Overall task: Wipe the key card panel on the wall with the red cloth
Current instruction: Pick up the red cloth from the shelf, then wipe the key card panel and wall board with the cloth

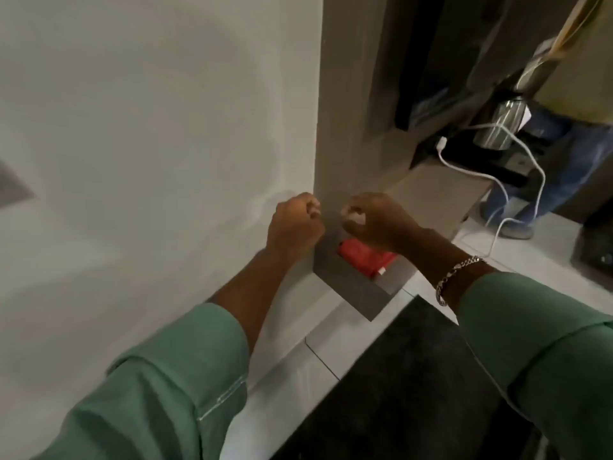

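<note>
Fingers (313,207) of your left hand (293,227): curled into a fist beside the white wall (149,127), gripping nothing visible. Grey plate (13,184) at far left: cut off by the frame edge, cannot tell if it is the key card panel. Your right hand (374,222): fingers likewise balled, empty as far as shows, chain bracelet (454,277) at the wrist. Red cloth (366,257): on the grey ledge (351,287) under that hand, partly hidden. Readable writing: none; picture blurred

White cable (517,151), steel flask (501,127), black mat (414,386) on pale floor tiles (298,370)
</note>
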The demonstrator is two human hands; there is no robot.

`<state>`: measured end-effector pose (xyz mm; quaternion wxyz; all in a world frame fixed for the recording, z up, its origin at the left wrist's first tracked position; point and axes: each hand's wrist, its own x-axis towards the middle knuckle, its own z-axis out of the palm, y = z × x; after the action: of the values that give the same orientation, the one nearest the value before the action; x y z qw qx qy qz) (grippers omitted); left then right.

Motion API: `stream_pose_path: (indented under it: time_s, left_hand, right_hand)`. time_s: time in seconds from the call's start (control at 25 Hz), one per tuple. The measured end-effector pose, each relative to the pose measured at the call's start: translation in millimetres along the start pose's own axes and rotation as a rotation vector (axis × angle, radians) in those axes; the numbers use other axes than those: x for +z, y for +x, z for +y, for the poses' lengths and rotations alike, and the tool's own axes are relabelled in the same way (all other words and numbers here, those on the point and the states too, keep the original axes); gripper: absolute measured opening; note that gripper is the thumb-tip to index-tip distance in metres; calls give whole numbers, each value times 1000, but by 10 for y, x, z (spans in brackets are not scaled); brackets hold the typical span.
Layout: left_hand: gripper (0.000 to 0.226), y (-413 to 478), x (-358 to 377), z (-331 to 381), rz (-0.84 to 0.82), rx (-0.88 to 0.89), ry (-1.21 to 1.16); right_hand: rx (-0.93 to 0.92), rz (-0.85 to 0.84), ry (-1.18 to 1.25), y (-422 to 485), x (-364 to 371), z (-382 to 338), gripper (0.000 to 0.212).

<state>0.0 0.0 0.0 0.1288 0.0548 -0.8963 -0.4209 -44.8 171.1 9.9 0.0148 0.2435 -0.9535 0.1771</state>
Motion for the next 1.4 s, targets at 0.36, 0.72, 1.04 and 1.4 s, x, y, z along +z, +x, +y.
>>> stream_pose_path:
  time_s: [0.36, 0.72, 1.04, 1.4]
  left_hand:
    - [36, 174, 1621, -702, -194, -666, -494]
    - [57, -73, 1424, -899, -155, -811, -876]
    - [30, -404, -184, -792, -139, -505, -734]
    - [41, -1563, -2873, -423, -118, -196, -753]
  right_hand:
    - [240, -130, -90, 24, 1309, 1198, 64]
    - [100, 29, 20, -298, 1474, 672, 66]
    - [-230, 240, -27, -395, 1146, -747, 79]
    - [-731, 636, 155, -537, 565, -3041, 66]
